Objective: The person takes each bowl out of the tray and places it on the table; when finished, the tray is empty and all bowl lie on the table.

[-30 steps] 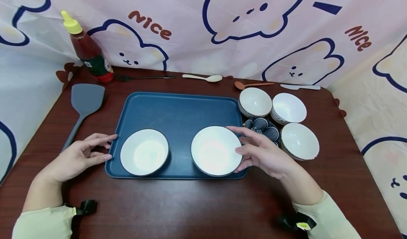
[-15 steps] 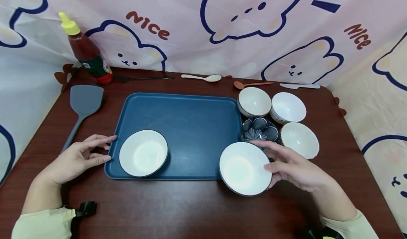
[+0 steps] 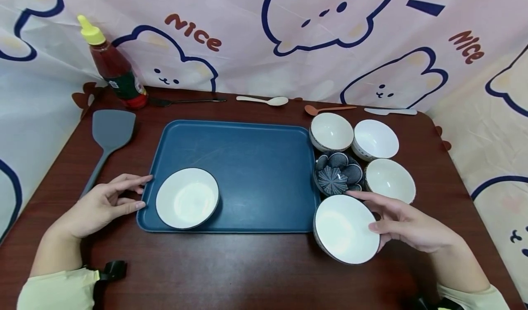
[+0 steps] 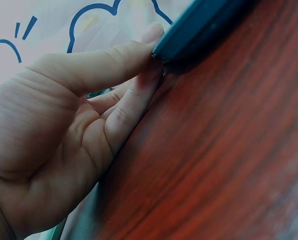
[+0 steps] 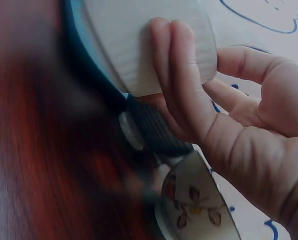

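Note:
My right hand (image 3: 406, 220) holds a white bowl with a thin dark rim (image 3: 346, 227) past the blue tray's near right corner, thumb at the rim. In the right wrist view, two fingers (image 5: 181, 75) lie against the bowl's ribbed outside (image 5: 121, 45). My left hand (image 3: 105, 202) is at the left edge of the blue tray (image 3: 264, 186); in the left wrist view the thumb (image 4: 109, 62) meets the rim and the other fingers are lower beside it. A second white bowl (image 3: 187, 198) sits on the tray's left front part.
Right of the tray stand a dark patterned bowl (image 3: 333, 179) and three white bowls, the nearest this one (image 3: 389, 179). A grey spatula (image 3: 113, 129) lies left. Along the back are a sauce bottle (image 3: 117, 74), a black utensil (image 3: 189, 100), two spoons (image 3: 276, 101) and a knife (image 3: 389, 111).
My right hand has carried the white bowl from the tray's right front part rightward and toward me, beyond the tray's corner. The left hand has stayed at the tray's edge.

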`<state>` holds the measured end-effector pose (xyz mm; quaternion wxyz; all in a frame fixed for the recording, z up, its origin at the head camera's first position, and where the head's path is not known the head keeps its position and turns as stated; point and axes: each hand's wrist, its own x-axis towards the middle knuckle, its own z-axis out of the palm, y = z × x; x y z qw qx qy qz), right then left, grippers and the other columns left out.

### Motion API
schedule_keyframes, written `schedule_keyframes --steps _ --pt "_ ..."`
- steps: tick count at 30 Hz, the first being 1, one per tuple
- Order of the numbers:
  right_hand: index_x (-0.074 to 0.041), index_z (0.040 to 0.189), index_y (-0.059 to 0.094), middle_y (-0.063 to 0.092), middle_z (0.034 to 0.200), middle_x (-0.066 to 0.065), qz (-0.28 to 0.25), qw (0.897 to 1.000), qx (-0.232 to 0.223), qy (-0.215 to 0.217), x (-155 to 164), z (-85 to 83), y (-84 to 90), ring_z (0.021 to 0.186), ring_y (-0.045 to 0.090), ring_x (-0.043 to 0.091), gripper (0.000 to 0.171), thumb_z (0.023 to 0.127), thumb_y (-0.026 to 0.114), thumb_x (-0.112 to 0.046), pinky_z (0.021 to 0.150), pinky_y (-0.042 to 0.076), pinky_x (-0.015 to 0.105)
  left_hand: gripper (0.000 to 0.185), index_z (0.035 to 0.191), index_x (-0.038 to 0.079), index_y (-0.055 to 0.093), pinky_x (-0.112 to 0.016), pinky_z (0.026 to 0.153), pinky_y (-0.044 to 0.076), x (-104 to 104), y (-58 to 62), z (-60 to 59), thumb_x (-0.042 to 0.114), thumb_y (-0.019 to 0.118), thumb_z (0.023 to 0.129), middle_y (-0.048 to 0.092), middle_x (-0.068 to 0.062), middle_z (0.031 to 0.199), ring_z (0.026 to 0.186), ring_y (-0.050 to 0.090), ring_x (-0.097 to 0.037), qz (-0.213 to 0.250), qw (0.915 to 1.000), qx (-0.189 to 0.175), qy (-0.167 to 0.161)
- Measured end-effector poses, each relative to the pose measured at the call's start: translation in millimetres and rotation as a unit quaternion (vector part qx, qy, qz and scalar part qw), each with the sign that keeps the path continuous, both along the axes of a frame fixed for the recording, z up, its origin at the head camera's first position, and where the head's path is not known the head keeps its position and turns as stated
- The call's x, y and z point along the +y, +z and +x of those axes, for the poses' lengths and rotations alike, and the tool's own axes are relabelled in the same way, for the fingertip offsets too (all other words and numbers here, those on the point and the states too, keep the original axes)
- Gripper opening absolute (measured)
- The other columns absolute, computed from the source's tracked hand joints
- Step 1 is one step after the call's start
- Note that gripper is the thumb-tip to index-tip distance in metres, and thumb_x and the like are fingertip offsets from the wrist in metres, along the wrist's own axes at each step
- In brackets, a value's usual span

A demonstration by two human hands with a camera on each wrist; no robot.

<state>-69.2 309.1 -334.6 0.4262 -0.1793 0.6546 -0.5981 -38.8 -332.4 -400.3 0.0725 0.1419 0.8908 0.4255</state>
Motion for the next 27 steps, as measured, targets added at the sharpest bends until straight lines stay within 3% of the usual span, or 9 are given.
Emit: schedule_keyframes --steps 6,14,27 --pt "-0.014 0.159 0.023 0.039 0.150 -0.006 -0.006 1.000 -0.016 0.002 9 0.2 -8.4 0.119 0.056 0.023 0.063 0.102 0.041 0.005 0.079 0.058 0.054 0.054 0.142 0.010 0.056 -0.008 0.077 0.047 -1 -1.0 2.8 0.004 0.071 0.091 0.055 0.011 0.120 0.104 0.052 0.004 -0.002 1.0000 0.000 0.002" --pt "-0.010 0.159 0.020 0.036 0.150 -0.011 0.040 0.999 0.024 -0.002 20 0.0 -7.5 0.117 0.058 0.018 0.061 0.103 0.041 0.002 0.081 0.058 0.050 0.056 0.143 0.009 0.055 -0.009 0.076 0.048 -1 -2.9 4.1 0.001 0.070 0.090 0.055 0.009 0.120 0.104 0.052 0.002 0.010 0.9999 -0.003 0.001" --pt "-0.009 0.160 0.017 0.035 0.151 -0.009 0.020 1.000 0.023 0.001 24 6.0 -12.0 0.112 0.063 0.028 0.061 0.103 0.037 0.005 0.081 0.059 0.048 0.055 0.143 0.007 0.055 -0.012 0.074 0.049 1 1.7 -1.1 0.000 0.070 0.090 0.055 0.008 0.120 0.103 0.052 0.000 0.022 0.9997 -0.009 0.001"
